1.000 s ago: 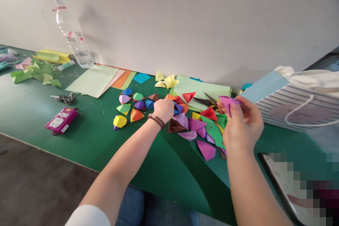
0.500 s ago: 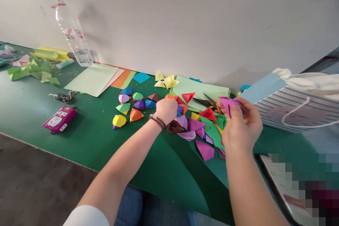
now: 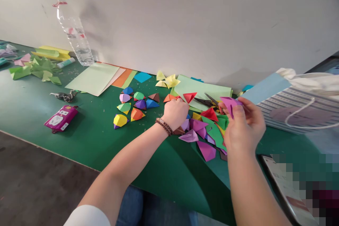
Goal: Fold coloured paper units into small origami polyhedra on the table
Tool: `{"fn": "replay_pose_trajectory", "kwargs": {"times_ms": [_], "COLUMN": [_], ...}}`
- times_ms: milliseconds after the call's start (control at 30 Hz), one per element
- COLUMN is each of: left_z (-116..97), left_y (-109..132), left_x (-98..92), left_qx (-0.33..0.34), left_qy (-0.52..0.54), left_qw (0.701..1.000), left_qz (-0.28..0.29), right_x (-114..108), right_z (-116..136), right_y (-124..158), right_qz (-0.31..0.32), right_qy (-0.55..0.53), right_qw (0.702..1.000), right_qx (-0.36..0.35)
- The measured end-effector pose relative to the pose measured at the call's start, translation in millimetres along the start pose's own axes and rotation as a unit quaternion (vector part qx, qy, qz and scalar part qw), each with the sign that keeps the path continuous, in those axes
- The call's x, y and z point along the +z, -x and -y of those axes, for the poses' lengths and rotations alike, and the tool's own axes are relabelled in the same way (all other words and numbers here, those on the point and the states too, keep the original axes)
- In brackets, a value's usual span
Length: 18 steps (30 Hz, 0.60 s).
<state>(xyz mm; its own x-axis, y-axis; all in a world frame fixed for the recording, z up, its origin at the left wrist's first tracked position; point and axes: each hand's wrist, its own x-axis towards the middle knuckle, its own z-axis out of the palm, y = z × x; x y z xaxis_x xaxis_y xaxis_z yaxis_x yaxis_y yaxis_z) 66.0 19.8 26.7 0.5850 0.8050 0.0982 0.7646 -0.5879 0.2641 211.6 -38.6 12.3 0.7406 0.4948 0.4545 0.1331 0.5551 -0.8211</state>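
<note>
My left hand (image 3: 176,113), with a beaded bracelet at its wrist, reaches into the middle of the folded paper pieces. Its fingers are curled downward and their tips are hidden. My right hand (image 3: 245,123) is raised at the right, pinching a purple folded paper piece (image 3: 231,104) between thumb and fingers. Small two-coloured paper shapes, among them a yellow one (image 3: 120,120) and an orange one (image 3: 137,114), lie left of my left hand. Between the hands is a loose pile with a magenta piece (image 3: 206,150), a green piece (image 3: 213,131) and a red piece (image 3: 209,114).
Behind the pieces lie scissors (image 3: 208,102) and pale green sheets (image 3: 92,78). A water bottle (image 3: 75,35) leans by the white partition (image 3: 169,24). A magenta pouch (image 3: 60,118) and keys (image 3: 65,95) are at left. At right are a striped bag (image 3: 299,109) and a tablet (image 3: 280,187).
My left hand has moved right and slightly toward me, uncovering an orange piece and the end of a blue one. My right hand still holds the purple piece. The view has shifted slightly.
</note>
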Motion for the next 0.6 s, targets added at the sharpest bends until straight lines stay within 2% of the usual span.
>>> {"fn": "replay_pose_trajectory", "kwargs": {"times_ms": [233,467,600], "left_z": [-6.1,0.5,8.2], "left_y": [0.7,-2.7,-6.5], "left_x": [4.2,6.5,1.1], "left_qx": [0.013,0.016,-0.005], "left_qy": [0.006,0.021,0.052], "left_qw": [1.000,1.000,0.997], "left_qz": [0.002,-0.009,-0.052], "right_x": [1.4,-0.8,-2.1], "right_z": [1.8,0.3,-0.5], "right_y": [1.3,-0.5,-1.7], "right_qz": [0.000,-0.001,-0.011], "right_qy": [-0.001,-0.022,-0.019], "right_qw": [1.000,1.000,1.000], "right_qx": [0.001,-0.007,-0.021]}}
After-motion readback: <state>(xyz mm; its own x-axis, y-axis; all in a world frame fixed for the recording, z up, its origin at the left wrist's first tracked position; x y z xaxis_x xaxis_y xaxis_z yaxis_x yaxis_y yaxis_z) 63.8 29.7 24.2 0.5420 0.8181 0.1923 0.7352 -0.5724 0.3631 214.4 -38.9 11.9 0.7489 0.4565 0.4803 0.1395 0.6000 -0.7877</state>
